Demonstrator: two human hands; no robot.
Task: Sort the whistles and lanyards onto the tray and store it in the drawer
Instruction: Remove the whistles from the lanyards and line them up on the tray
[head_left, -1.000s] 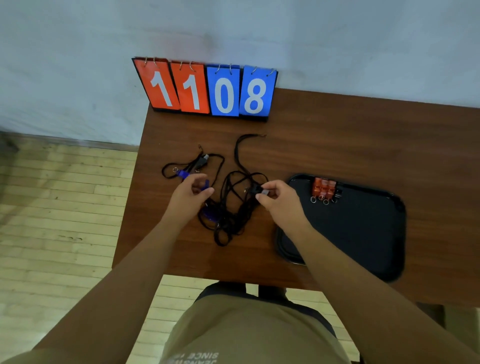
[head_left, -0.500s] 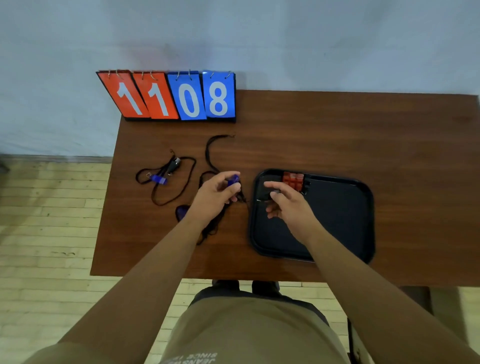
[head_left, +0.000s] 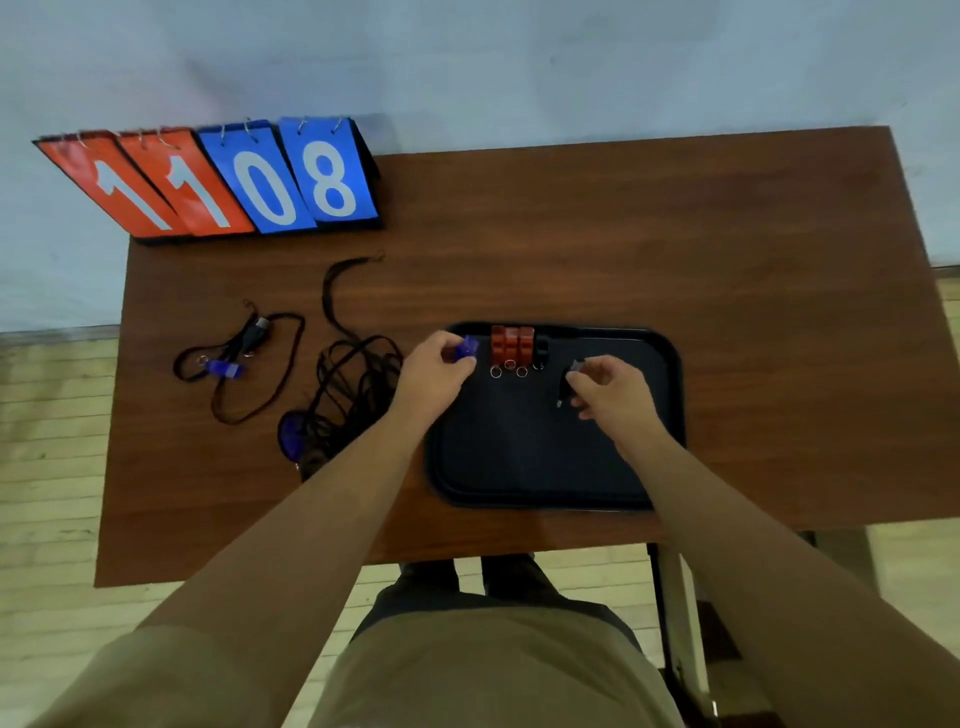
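A black tray (head_left: 519, 467) lies on the brown table. Three red whistles (head_left: 511, 344) stand in a row at its far edge, a black whistle (head_left: 541, 349) beside them. My left hand (head_left: 434, 366) holds a blue whistle (head_left: 465, 348) over the tray's far left corner, just left of the red ones. My right hand (head_left: 610, 387) pinches a small black clip piece (head_left: 570, 376) over the tray's middle. A tangle of black lanyards (head_left: 348, 395) lies left of the tray with a blue whistle (head_left: 290, 434) in it. Farther left, another lanyard carries a blue whistle (head_left: 224, 369).
A flip scoreboard (head_left: 218, 182) reading 1108 stands at the table's far left corner against the wall. The table's front edge is near my lap, with a metal leg (head_left: 675, 623) at the right. Wooden floor (head_left: 47, 441) shows to the left.
My left hand carried the blue whistle from the lanyard pile to the tray's far left corner. My right hand moved right to the tray's middle with the black clip piece.
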